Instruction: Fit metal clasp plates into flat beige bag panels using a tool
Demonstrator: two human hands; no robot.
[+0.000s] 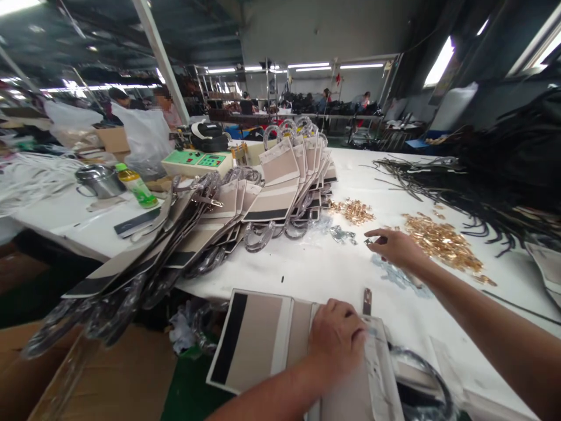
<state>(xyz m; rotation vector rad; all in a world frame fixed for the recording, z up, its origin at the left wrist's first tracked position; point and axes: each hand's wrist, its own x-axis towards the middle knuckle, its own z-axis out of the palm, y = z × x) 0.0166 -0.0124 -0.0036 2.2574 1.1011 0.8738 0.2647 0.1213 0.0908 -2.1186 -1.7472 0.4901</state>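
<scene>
My left hand (337,336) presses down on a beige bag panel (258,333) at the front of the table, its fingers curled over the panel. The panel has a dark strip and white edges. A shiny metal clasp piece (367,301) sticks up from its far edge, close to my left fingers. Above the white tabletop, my right hand (397,248) pinches a small silvery metal plate (369,241) at its fingertips. Silvery plates (394,272) lie beneath that hand, and more silvery plates (342,235) lie to its left. Gold-coloured metal pieces (442,240) are heaped to its right.
Stacked bag panels with plastic-wrapped handles (272,202) fill the table's left side. Behind stand a green-panelled machine (197,161), a bottle (138,186) and a metal mug (99,181). Dark straps (421,181) lie at right. A cardboard box (114,374) is below. People are farther back.
</scene>
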